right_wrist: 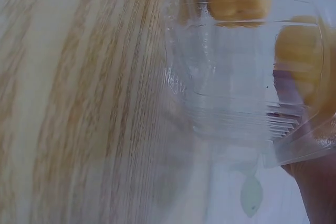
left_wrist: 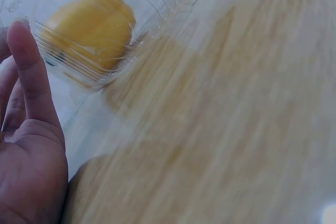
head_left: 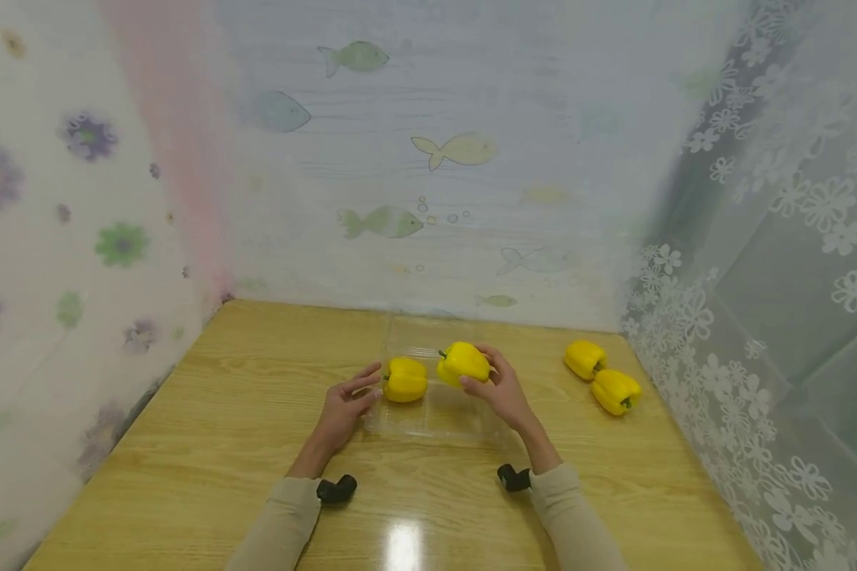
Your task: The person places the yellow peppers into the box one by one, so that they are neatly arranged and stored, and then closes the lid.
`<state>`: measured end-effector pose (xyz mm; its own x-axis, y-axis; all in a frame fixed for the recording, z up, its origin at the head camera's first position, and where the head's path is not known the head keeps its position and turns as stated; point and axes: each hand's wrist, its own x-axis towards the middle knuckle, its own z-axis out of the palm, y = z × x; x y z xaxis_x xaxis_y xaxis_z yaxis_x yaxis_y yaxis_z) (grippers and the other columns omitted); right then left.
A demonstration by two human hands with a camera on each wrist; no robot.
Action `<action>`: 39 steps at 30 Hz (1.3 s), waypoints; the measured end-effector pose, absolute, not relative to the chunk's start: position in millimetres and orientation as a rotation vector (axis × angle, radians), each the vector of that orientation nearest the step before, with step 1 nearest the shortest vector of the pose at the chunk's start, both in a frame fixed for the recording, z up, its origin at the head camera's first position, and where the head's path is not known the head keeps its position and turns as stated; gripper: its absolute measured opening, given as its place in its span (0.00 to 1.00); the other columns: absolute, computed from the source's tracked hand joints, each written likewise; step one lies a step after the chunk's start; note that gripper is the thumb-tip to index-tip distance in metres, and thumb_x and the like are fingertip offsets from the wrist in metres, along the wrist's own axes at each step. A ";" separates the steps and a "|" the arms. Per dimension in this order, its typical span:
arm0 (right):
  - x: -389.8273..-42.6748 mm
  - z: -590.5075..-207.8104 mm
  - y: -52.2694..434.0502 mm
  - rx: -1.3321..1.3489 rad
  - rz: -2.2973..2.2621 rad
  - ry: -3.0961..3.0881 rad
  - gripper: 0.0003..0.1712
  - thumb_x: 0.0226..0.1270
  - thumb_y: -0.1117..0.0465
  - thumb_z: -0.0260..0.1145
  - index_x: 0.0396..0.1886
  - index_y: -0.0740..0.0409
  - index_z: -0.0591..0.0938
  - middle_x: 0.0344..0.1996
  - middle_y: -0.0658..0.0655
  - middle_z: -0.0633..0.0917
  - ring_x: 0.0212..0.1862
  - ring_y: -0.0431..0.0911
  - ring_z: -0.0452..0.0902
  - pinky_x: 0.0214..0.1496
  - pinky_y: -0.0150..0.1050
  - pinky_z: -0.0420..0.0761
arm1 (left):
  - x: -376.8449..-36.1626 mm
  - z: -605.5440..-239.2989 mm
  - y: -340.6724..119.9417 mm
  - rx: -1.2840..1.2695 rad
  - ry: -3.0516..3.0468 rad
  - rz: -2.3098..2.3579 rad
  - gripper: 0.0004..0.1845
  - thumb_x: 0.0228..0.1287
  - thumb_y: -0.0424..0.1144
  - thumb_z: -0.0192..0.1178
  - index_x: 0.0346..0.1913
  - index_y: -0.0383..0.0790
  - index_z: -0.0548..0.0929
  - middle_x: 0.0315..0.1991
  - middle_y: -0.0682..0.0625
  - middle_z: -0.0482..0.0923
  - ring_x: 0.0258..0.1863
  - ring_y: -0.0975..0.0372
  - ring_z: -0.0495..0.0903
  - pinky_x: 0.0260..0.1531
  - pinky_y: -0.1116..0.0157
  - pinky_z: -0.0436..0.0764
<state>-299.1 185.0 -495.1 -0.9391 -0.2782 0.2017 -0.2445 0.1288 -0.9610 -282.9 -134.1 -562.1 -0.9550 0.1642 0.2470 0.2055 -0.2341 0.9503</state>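
In the head view, taking the fish-printed wall sheet [head_left: 436, 186] as twelve o'clock, I see a clear, ribbed plastic container [head_left: 457, 416] sitting mid-table on the yellowish wood-grain tabletop [head_left: 236, 444]. One plump, glossy yellow bell pepper [head_left: 405, 380] lies in it at nine o'clock. The person's right hand [head_left: 498, 387], reaching in from three o'clock, grips a second yellow bell pepper with a green stem [head_left: 464, 363], thumb and fingers curled round it, at about one o'clock from the container's middle. The left hand [head_left: 347, 404] is at nine o'clock, fingers extended, gripping nothing, beside the first pepper. Well off at three o'clock, two more yellow bell peppers [head_left: 601, 377] lie touching.

From the left wrist, that first pepper shows through the clear wall at eleven o'clock, with one straight finger close to the plastic.

From the right wrist, both peppers show through the container, at one and two o'clock; whether the gripped one touches the base I can't tell. I'd judge this to be the placing step, and the next move seems to call for lowering it beside its neighbour, then loosening the grip.
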 end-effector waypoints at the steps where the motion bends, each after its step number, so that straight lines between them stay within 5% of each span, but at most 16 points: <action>1: -299.6 -495.0 184.3 -0.545 -1.968 2.352 0.37 0.69 0.65 0.70 0.74 0.56 0.66 0.67 0.67 0.68 0.59 0.59 0.75 0.51 0.48 0.86 | -283.2 -562.2 -134.3 -0.471 -1.923 -2.402 0.23 0.70 0.32 0.65 0.63 0.22 0.77 0.75 0.40 0.66 0.31 0.68 0.78 0.27 0.74 0.78; 13: -301.6 -491.9 179.1 -0.495 -1.710 2.582 0.39 0.67 0.60 0.73 0.74 0.59 0.68 0.66 0.66 0.73 0.59 0.60 0.74 0.53 0.45 0.79 | -283.3 -561.1 -134.7 -0.468 -1.909 -2.424 0.23 0.69 0.31 0.65 0.63 0.21 0.77 0.76 0.39 0.65 0.33 0.68 0.79 0.27 0.74 0.78; 28: -302.3 -487.5 169.0 -0.480 -1.510 2.689 0.40 0.63 0.58 0.76 0.73 0.56 0.70 0.69 0.62 0.73 0.66 0.57 0.71 0.68 0.60 0.69 | -290.4 -561.5 -138.5 -0.482 -1.947 -2.389 0.23 0.70 0.32 0.65 0.63 0.22 0.77 0.76 0.38 0.64 0.37 0.68 0.80 0.28 0.74 0.78; 39: -312.7 -489.8 152.0 -0.409 -1.483 2.655 0.38 0.61 0.62 0.77 0.69 0.58 0.72 0.63 0.63 0.77 0.57 0.56 0.76 0.58 0.53 0.79 | -309.0 -564.4 -146.7 -0.501 -1.923 -2.434 0.23 0.69 0.30 0.65 0.62 0.20 0.77 0.75 0.38 0.65 0.35 0.69 0.79 0.26 0.74 0.78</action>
<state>-312.7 152.0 -489.8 -0.9619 -0.2657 0.0652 -0.1949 0.4981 -0.8449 -309.0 -146.7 -564.4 -0.9492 0.1952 0.2470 0.1951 -0.2510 0.9481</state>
